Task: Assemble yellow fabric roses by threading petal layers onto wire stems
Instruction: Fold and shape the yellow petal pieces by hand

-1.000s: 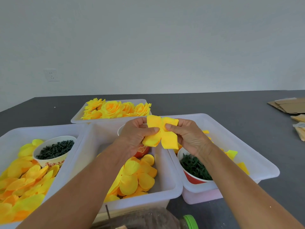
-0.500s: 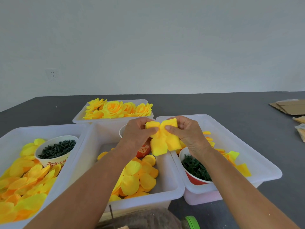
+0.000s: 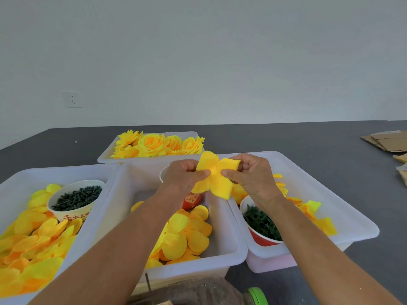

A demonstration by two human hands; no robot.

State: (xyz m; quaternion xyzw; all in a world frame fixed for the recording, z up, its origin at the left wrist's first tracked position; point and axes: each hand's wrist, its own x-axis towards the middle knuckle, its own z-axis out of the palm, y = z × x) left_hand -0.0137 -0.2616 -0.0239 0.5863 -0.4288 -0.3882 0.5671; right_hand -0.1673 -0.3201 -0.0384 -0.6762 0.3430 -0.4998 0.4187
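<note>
While both hands are up over the middle bin (image 3: 222, 249), the petal layer (image 3: 214, 176) sits right between them. The left hand (image 3: 184, 176) pinches it from the left with its thumb tip near the center, and the right hand (image 3: 253, 175) pinches it from the right the same way, so the two thumbs nearly meet at the middle of the fabric. The rest of the fingers (image 3: 246, 160) on each hand are curled in behind the petals.

The layer is a four-lobed yellow piece held flat-on to the camera, spread like an X: one lobe up, one up-right, two hanging down. No real long axis, though the lower lobes droop a bit further. Can't see any wire stem in it from here.

Around it: loose petals (image 3: 187, 234) lie in the middle bin, plus a red cup (image 3: 192, 200) mostly hidden behind the left wrist. The left bin (image 3: 13, 186) has more petals and a white cup (image 3: 76, 198) of dark green bits. The right bin (image 3: 343, 203) has a red cup of green parts (image 3: 262, 225), partly blocked by the right forearm. Finished roses (image 3: 158, 145) fill the back tray (image 3: 105, 158). All of it sits on a dark counter (image 3: 286, 137), with cardboard (image 3: 387, 142) off at the far right.
</note>
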